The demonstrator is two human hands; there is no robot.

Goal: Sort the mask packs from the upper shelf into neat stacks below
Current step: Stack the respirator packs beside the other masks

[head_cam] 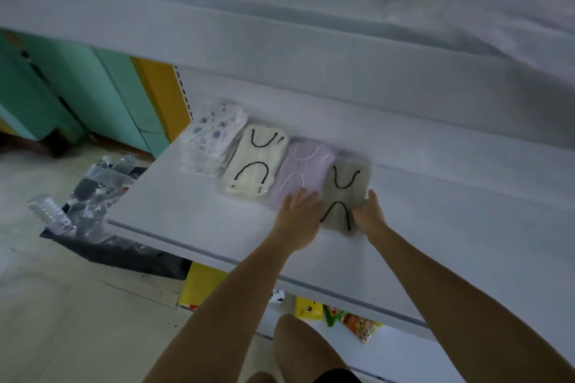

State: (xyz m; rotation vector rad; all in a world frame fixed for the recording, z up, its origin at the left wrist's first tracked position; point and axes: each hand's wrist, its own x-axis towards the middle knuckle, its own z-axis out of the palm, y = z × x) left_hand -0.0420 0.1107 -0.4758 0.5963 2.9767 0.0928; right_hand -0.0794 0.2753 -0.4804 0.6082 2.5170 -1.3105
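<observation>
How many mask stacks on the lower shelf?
4, in a row left to right: patterned stack, cream stack, lilac stack, grey stack between left hand and right hand. Packs underneath are hidden.

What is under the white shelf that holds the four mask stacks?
Below the white shelf a yellow box, a yellow packet and a colourful snack bag show. The shelf itself and the person's arms cover the rest.
</observation>
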